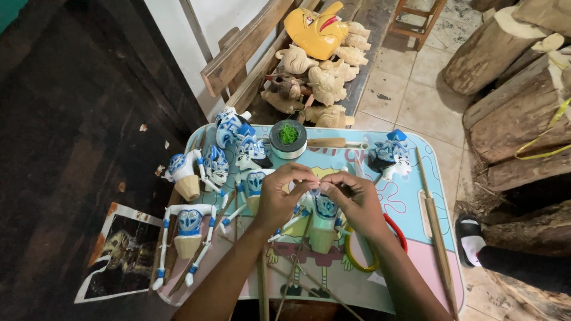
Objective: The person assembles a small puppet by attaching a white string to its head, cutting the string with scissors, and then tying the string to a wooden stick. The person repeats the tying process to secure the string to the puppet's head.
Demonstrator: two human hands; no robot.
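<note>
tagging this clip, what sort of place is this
Likely a puppet and mask carver's workshop: blue-and-white painted wooden puppet bodies on a small table, unpainted carved wooden heads beside a yellow painted mask, rough logs nearby.

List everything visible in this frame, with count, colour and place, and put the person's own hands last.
puppet body in hand: one, blue and white on a tan cone, tray centre
other puppet bodies: about four, blue and white, tray left
puppet heads: one at tray right, several more at upper left, blue and white
round tin: one, green thread inside, tray top
thin sticks: several, tan, right edge and front
scissors: one pair, red and yellow handles, mostly under right hand
tray table: one, pale blue and pink cartoon print
yellow mask: one, on bench at top
unpainted carvings: a pile, pale wood, bench
logs: several, brown, right
photo print: one, floor left
left hand: fingers on the puppet's top
right hand: fingers on the puppet's top
</note>
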